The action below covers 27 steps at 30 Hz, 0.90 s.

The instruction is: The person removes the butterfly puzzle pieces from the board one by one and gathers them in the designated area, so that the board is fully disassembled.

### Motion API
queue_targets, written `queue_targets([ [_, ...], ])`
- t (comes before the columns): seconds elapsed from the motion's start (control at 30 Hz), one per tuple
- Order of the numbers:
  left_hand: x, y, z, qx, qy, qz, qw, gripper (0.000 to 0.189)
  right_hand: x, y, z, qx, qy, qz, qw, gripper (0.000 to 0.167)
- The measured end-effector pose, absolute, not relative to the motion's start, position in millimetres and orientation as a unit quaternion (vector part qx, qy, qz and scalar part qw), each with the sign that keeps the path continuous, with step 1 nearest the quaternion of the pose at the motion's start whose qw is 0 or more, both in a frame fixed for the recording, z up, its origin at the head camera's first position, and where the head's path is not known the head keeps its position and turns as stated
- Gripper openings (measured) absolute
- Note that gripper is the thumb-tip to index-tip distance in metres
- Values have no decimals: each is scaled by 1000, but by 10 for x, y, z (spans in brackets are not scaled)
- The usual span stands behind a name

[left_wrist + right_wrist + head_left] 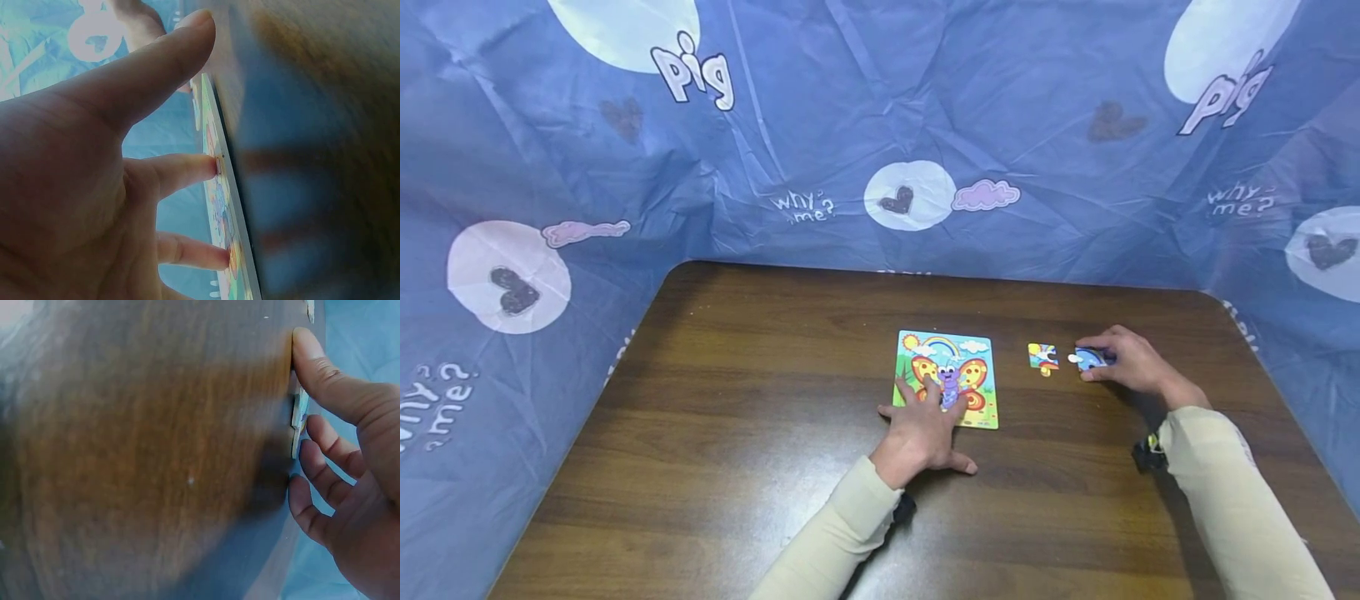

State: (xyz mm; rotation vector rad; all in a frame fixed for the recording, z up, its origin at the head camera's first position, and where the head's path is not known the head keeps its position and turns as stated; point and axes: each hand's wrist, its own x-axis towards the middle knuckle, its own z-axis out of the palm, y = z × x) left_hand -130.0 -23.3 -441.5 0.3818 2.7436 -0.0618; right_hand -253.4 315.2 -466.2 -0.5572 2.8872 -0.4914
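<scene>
A square butterfly puzzle (973,346) lies flat near the middle of the table. My left hand (920,429) rests over its lower left part with fingers spread; in the left wrist view, fingertips touch the face of the butterfly puzzle (220,206) while the thumb stands away from it. Farther right, my right hand (1138,360) pinches a blue puzzle piece (1088,359) between thumb and forefinger, low over the table. In the right wrist view the puzzle piece (299,415) shows edge-on by the fingers. A second puzzle piece (1042,356), yellow and blue, lies just left of it.
The brown wooden table (737,400) has rounded far corners. A blue printed cloth (820,125) hangs behind it and along both sides. Dark straps with devices sit at both wrists.
</scene>
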Motion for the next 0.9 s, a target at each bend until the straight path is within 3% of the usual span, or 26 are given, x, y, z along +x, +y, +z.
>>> queue_targets([
  [0.67, -1296, -246, -4422, 138, 974, -14, 178, 100, -2587, 3160, -4548, -192, 965, -163, 77, 62],
  [0.9, -1295, -243, -4426, 134, 974, -15, 181, 100, -2632, 3050, -4364, -170, 962, -202, 68, 53],
])
